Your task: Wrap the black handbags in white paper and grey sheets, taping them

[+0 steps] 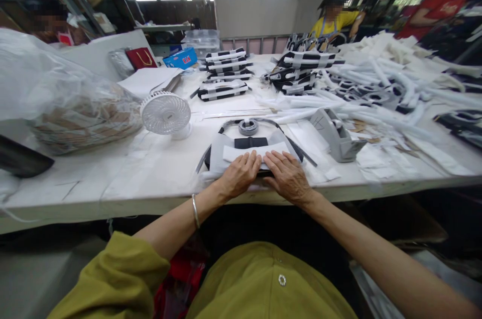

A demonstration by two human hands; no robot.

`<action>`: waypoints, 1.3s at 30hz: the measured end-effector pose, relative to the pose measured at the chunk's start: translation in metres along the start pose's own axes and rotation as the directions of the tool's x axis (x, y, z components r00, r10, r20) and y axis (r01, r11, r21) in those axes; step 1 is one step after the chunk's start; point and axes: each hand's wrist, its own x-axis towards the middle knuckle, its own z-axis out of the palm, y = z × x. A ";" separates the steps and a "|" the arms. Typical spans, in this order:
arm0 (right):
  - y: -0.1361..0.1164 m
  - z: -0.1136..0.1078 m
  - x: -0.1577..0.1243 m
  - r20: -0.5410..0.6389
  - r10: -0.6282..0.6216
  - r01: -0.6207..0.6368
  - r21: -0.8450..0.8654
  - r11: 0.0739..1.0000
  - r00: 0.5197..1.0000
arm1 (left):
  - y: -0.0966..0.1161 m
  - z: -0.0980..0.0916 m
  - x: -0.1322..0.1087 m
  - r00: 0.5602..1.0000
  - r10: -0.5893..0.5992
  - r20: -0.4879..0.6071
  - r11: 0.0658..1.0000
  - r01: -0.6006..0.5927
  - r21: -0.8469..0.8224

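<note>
In front of me at the table's near edge lies a black bag [206, 158] partly covered by white packing sheet. A folded strip of white foam sheet [229, 153] lies across its near side, below a black flap or strap piece [251, 142]. My left hand [241, 174] and my right hand [288, 177] press side by side on this strip, fingers close together and pointing away from me. The right thumb is tucked nearer the edge; the left thumb is hidden. Beyond the bag sits a coiled grey strap [248, 127] bound with white.
A white fan [166, 114] and a plastic sack [83, 118] stand left. A grey tape dispenser [335, 135] is on the right, near white wrapped tubes [361, 75]. Stacked wrapped bags [224, 90] lie farther back. Other people [331, 22] are beyond the table.
</note>
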 end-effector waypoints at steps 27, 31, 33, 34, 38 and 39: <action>0.004 -0.013 0.045 0.005 -0.098 0.098 -0.110 0.989 0.995 | -0.003 0.006 0.003 0.954 -0.144 -0.263 0.977 0.180 0.117; 0.001 -0.010 0.046 0.007 -0.060 0.060 -0.093 0.994 0.998 | -0.011 0.016 0.001 0.930 -0.075 -0.360 0.981 0.133 0.139; -0.003 -0.009 0.046 -0.005 -0.022 0.022 -0.086 0.996 1.000 | -0.014 0.017 0.000 0.920 -0.037 -0.391 0.985 0.099 0.139; -0.006 -0.009 0.046 -0.014 0.003 -0.004 -0.087 0.996 1.000 | -0.015 0.017 -0.001 0.913 -0.023 -0.407 0.987 0.085 0.135; -0.019 -0.018 0.038 -0.106 0.056 -0.066 -0.095 0.993 0.993 | -0.017 0.017 -0.006 0.899 -0.016 -0.437 0.997 0.049 0.064; -0.021 -0.024 0.031 -0.139 0.043 -0.055 -0.086 0.995 0.989 | -0.021 0.020 -0.008 0.905 -0.040 -0.424 0.998 0.055 0.023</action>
